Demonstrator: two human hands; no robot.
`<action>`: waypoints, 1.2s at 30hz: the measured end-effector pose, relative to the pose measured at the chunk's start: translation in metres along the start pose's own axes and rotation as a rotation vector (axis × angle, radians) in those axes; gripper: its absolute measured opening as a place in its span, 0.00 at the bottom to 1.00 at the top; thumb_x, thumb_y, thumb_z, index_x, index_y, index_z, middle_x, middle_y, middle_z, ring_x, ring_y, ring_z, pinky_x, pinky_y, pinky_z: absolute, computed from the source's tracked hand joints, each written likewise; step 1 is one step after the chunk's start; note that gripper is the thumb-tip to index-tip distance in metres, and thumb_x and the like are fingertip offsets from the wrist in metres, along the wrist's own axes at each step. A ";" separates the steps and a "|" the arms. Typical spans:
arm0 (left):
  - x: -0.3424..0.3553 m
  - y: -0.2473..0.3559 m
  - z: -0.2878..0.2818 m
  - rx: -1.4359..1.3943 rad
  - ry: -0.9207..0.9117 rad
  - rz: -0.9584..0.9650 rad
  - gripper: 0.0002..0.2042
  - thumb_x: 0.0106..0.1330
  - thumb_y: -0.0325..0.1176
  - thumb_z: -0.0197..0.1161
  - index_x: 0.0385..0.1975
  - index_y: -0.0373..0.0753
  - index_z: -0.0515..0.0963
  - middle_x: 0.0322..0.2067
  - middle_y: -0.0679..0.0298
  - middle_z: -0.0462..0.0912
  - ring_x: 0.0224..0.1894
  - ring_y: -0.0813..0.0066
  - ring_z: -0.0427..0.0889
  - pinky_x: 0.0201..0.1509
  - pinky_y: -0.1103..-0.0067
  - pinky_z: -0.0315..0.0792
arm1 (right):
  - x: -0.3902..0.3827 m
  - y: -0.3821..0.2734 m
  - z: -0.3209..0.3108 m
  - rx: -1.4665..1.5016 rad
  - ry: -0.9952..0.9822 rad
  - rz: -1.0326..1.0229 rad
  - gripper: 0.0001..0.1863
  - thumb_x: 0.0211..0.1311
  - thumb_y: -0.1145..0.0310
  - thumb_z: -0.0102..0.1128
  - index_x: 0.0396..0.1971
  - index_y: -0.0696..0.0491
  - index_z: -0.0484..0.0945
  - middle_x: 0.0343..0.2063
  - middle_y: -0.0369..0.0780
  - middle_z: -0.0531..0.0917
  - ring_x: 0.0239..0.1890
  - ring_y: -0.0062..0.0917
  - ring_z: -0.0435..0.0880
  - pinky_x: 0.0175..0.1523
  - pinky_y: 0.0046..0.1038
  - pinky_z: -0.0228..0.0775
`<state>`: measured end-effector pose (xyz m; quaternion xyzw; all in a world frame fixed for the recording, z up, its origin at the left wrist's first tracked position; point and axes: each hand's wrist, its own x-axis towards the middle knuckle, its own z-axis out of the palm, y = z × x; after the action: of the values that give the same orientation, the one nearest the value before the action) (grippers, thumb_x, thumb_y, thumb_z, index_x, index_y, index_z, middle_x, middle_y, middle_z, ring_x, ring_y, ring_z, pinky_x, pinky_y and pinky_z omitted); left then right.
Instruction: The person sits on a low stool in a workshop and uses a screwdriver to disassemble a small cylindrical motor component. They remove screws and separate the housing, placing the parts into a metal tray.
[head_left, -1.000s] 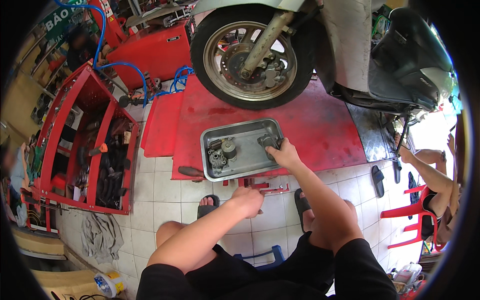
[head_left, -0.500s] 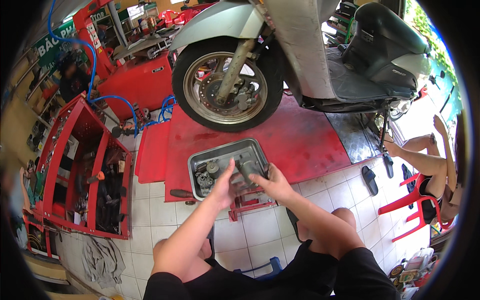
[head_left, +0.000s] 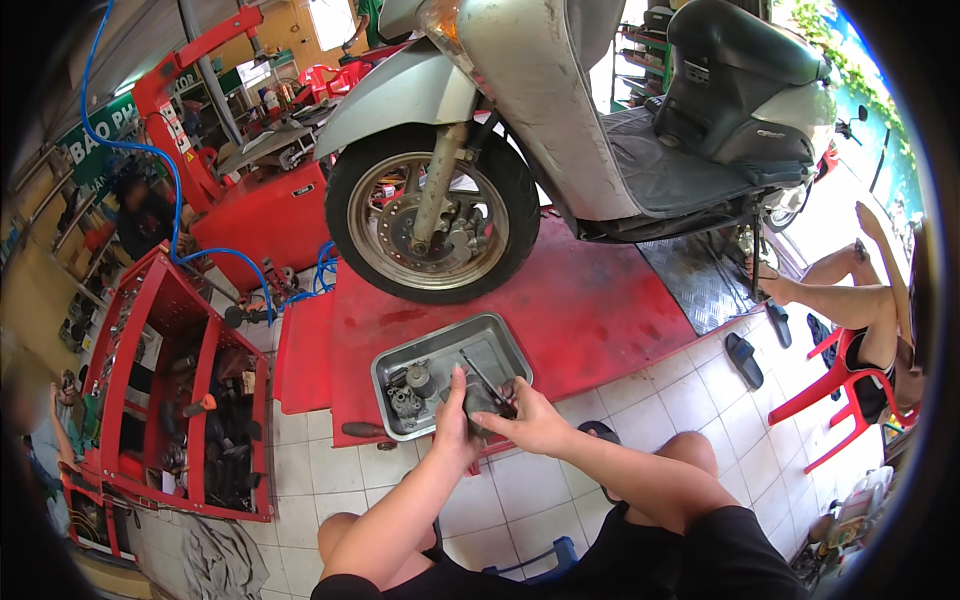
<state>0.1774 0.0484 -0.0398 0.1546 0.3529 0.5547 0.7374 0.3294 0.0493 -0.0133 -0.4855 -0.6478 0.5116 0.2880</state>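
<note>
Both hands meet over the near edge of a grey metal tray [head_left: 505,350]. Between them is a dark grey, rounded engine part [head_left: 470,402], largely covered by the fingers. My left hand [head_left: 455,425] presses on its left side, thumb pointing up. My right hand [head_left: 525,418] grips its right side with the fingers curled. A thin dark rod [head_left: 483,370] slants up and left from the right hand; whether it belongs to the part I cannot tell. Greyish carburettor-like metal parts [head_left: 408,390] lie in the left half of the tray.
The tray rests on a red lift platform [head_left: 600,300] beneath a silver scooter [head_left: 590,130]. A brown tool handle [head_left: 362,430] lies left of the tray. At left stands a red tool cart [head_left: 190,400]; at right, a person sits on a red chair [head_left: 850,400], with sandals [head_left: 742,360] nearby.
The hands have drawn closer together around the part, and it has turned so that less of it shows. The view has shifted, so the scooter and tray sit lower in it.
</note>
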 end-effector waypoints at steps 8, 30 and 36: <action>0.002 0.010 -0.004 -0.191 0.096 -0.074 0.34 0.63 0.69 0.50 0.46 0.38 0.71 0.40 0.57 0.77 0.43 0.61 0.79 0.49 0.63 0.77 | 0.009 0.003 0.002 0.088 -0.059 0.033 0.38 0.54 0.47 0.72 0.44 0.69 0.68 0.28 0.47 0.83 0.30 0.26 0.84 0.36 0.28 0.77; -0.026 0.075 -0.013 -0.533 0.078 0.161 0.30 0.65 0.62 0.55 0.44 0.34 0.71 0.40 0.53 0.78 0.44 0.58 0.79 0.54 0.67 0.76 | -0.013 -0.007 -0.010 0.563 -0.407 0.289 0.18 0.78 0.61 0.42 0.48 0.61 0.74 0.26 0.36 0.72 0.21 0.14 0.63 0.24 0.17 0.55; -0.027 0.069 -0.018 -0.442 0.046 0.127 0.31 0.67 0.62 0.53 0.45 0.33 0.71 0.41 0.54 0.79 0.45 0.60 0.79 0.54 0.68 0.76 | -0.019 -0.012 -0.005 0.469 -0.447 0.243 0.17 0.77 0.63 0.43 0.47 0.62 0.75 0.27 0.36 0.74 0.23 0.13 0.65 0.25 0.17 0.58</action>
<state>0.1127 0.0440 -0.0001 -0.0014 0.2294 0.6672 0.7087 0.3363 0.0332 0.0020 -0.3556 -0.4972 0.7707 0.1800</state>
